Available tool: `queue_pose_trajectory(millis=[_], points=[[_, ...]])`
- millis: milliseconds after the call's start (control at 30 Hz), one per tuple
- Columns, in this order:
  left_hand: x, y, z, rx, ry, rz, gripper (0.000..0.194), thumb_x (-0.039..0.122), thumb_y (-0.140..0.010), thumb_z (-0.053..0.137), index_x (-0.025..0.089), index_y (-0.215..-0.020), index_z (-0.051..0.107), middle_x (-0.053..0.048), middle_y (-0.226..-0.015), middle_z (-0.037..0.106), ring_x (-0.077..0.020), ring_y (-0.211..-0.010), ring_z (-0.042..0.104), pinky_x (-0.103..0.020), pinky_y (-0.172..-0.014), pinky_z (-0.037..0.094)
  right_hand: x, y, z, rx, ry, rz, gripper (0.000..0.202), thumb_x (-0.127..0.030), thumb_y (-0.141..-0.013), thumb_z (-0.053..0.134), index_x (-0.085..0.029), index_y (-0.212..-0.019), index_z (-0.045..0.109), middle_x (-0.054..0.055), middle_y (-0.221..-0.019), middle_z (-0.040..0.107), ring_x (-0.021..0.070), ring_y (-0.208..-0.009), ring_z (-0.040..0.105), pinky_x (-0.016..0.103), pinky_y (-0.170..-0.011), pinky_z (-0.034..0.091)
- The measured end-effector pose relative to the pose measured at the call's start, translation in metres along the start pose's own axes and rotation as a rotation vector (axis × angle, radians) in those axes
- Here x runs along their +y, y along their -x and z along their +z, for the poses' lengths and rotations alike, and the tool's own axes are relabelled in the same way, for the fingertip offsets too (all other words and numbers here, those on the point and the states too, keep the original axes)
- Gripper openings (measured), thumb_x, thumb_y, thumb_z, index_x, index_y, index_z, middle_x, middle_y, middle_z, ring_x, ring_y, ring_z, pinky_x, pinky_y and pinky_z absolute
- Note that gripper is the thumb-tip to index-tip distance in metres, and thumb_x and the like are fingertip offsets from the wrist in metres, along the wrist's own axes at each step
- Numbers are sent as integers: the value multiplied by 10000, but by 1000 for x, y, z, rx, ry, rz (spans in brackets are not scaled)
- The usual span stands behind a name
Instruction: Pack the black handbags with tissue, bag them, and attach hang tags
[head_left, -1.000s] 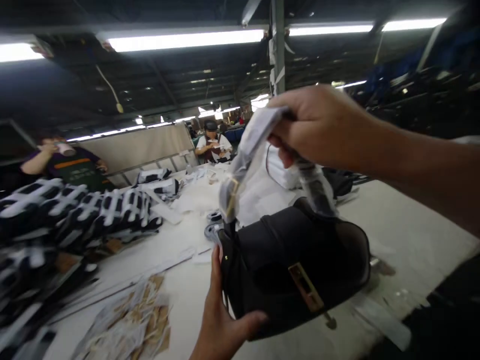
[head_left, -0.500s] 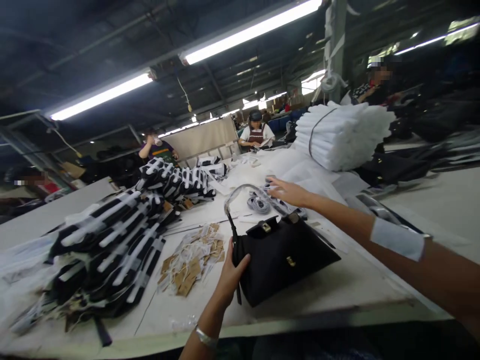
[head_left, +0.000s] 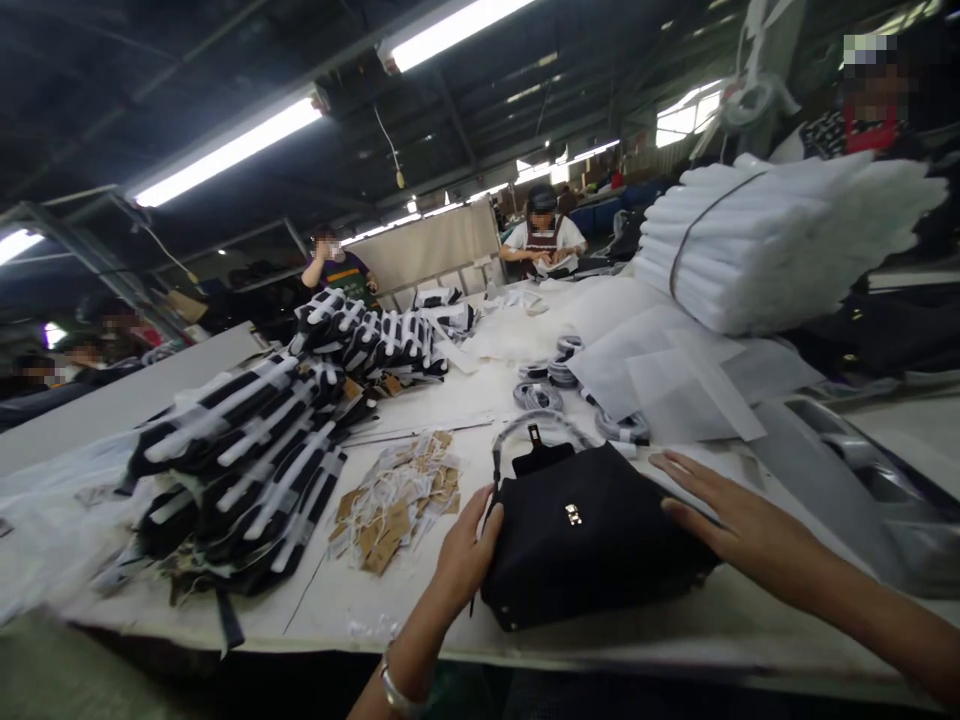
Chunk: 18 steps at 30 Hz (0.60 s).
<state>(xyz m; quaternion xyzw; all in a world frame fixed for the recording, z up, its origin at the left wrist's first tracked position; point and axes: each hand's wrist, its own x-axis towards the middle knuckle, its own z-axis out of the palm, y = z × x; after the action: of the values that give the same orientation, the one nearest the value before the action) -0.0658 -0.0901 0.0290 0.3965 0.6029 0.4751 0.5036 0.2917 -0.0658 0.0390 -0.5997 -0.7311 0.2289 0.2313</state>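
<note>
A black handbag point(head_left: 600, 565) rests on the white table close in front of me, with a gold-coloured clasp point(head_left: 573, 514) on its front. Its flap tab point(head_left: 536, 452) stands up at the top, and behind it arches a handle in clear wrapping point(head_left: 517, 425). My left hand point(head_left: 471, 545) is closed on the bag's left side, thumb to the front, other fingers partly hidden. At the right end, my right hand point(head_left: 724, 510) is open, fingers stretched out, with the thumb at the bag's edge.
Brown tags with white strings point(head_left: 394, 505) lie left of the bag. Further left are stacked black pieces with white wrapping point(head_left: 240, 460). Wrapped coiled straps point(head_left: 538, 397) and white sheets point(head_left: 667, 370) lie behind, near a tied white bundle point(head_left: 765, 245). Co-workers sit across the table.
My right hand has come down from above the coiled straps to the bag's right side. The bag has turned to face me more, and the view has shifted.
</note>
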Motion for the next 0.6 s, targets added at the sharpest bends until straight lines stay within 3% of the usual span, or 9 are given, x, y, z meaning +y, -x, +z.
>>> queue_pose_trajectory(millis=[100, 167, 233, 300, 400, 500, 600], points=[[29, 23, 8, -126, -105, 178, 510, 299, -754, 816, 256, -1246, 685, -27, -1482, 528, -281, -1495, 278, -375, -1252, 98, -12, 7, -6, 14, 188, -342, 758, -692, -869, 524, -280, -1500, 453, 53, -1588, 355, 351, -1466, 302, 569, -1216, 225], [44, 37, 17, -363, -340, 384, 649, 360, -731, 833, 276, -1338, 618, -38, -1535, 458, -328, -1501, 253, -460, -1251, 69, -24, 9, -1, -80, 246, -570, 840, -645, -827, 642, -321, -1545, 352, 45, -1603, 326, 349, -1474, 282, 573, -1224, 195], [47, 43, 26, -554, -600, 543, 778, 410, -715, 845, 313, -1418, 526, -43, -1585, 370, -358, -1513, 197, -551, -1233, 23, -30, 8, 9, -151, 286, -696, 963, -595, -784, 722, -313, -1577, 253, 64, -1611, 307, 350, -1473, 283, 574, -1220, 207], [37, 41, 32, -629, -862, 658, 863, 419, -737, 831, 353, -1488, 409, -41, -1623, 289, -354, -1517, 179, -605, -1219, 53, -29, 4, 23, -160, 339, -745, 977, -488, -788, 749, -288, -1586, 222, 79, -1608, 318, 340, -1466, 304, 560, -1201, 263], [3, 29, 32, -605, -1204, 793, 779, 391, -882, 698, 394, -1535, 271, -31, -1637, 269, -325, -1495, 268, -613, -1191, 233, -19, 1, 44, -119, 450, -782, 869, -264, -821, 693, -276, -1576, 262, 69, -1584, 373, 320, -1444, 357, 542, -1162, 345], [-34, 21, 30, -552, -1376, 920, 621, 305, -999, 506, 413, -1544, 226, -9, -1616, 321, -315, -1446, 376, -585, -1144, 353, -9, 2, 61, -76, 575, -818, 797, -76, -836, 556, -292, -1559, 302, 46, -1568, 402, 297, -1418, 406, 522, -1115, 416], [-57, 22, 28, -484, -1439, 1037, 601, 264, -1008, 467, 396, -1547, 235, -10, -1584, 383, -319, -1402, 443, -560, -1120, 391, -1, 8, 71, -67, 634, -852, 810, -15, -813, 466, -283, -1559, 300, 38, -1565, 404, 282, -1400, 436, 508, -1071, 471]])
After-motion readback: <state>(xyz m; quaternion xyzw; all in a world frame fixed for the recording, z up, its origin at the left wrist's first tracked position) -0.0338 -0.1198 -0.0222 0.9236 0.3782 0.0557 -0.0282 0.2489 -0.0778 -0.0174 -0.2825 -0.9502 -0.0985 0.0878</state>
